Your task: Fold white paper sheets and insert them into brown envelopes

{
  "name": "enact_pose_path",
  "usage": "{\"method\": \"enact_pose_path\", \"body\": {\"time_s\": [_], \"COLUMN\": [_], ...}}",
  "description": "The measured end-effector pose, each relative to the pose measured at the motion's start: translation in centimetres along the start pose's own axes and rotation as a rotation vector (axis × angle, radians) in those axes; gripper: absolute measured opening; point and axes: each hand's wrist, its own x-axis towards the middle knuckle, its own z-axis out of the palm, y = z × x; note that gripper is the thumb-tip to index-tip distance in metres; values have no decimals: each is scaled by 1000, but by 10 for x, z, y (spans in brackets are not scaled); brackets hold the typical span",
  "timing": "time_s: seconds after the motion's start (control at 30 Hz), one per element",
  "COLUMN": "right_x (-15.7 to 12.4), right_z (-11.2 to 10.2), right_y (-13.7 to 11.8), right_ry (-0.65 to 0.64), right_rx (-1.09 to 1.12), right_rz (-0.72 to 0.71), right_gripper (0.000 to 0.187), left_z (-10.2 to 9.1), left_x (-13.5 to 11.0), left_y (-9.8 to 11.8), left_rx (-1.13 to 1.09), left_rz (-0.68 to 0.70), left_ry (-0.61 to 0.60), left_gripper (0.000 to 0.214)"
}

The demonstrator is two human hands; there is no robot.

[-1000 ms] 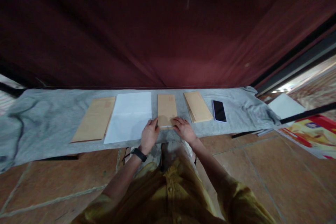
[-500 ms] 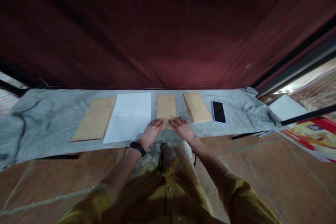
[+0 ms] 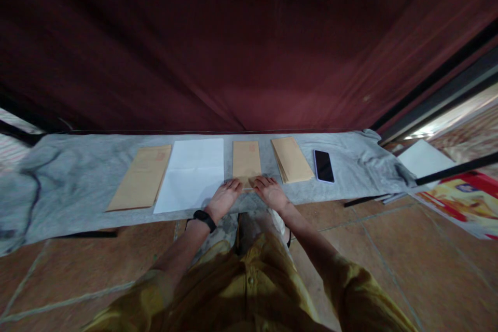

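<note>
A brown paper envelope (image 3: 246, 158) with a red printed mark lies upright before me on the grey cloth. My left hand (image 3: 225, 196) grips its near left corner, the fingers pressed together. On the near right corner my right hand (image 3: 270, 192) does the same. A thin pale strip shows across the envelope's near end between the fingertips; the fingers partly hide that end. To the left are white paper sheets (image 3: 194, 171) with a faint crease across them. A fanned stack of brown envelopes (image 3: 293, 160) lies to the right.
More brown envelopes (image 3: 142, 176) lie at the left of the cloth-covered bench (image 3: 70, 181). A phone (image 3: 324, 166) lies right of the stack. Dark red fabric (image 3: 249, 62) hangs along the back edge. A red and yellow printed box or sheet (image 3: 467, 202) is at far right.
The fingers have shifted slightly at the envelope's near end, and the pale strip there shows a little less clearly. Everything else stays in place.
</note>
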Motion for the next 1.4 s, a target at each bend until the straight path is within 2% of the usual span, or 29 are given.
{"method": "enact_pose_path", "body": {"time_s": [0.37,0.97,1.13,1.23,1.4], "right_x": [0,-3,-14,-18,-14], "right_z": [-1,8,9,9,14], "right_y": [-3,-6,4,8,5], "right_ry": [-9,94,97,94,143], "right_rx": [-1,76,190,228,247], "right_rz": [27,73,-28,-66,16], "right_gripper": [25,26,33,33,25], "left_z": [2,5,10,10,8], "left_x": [-1,0,-8,-9,-5], "left_y": [0,0,-4,-6,-6], "left_rx": [-6,-72,-136,-162,-204], "left_rz": [2,-26,-10,4,-34], "left_ry": [32,46,118,122,123], "left_gripper": [31,26,28,29,26]}}
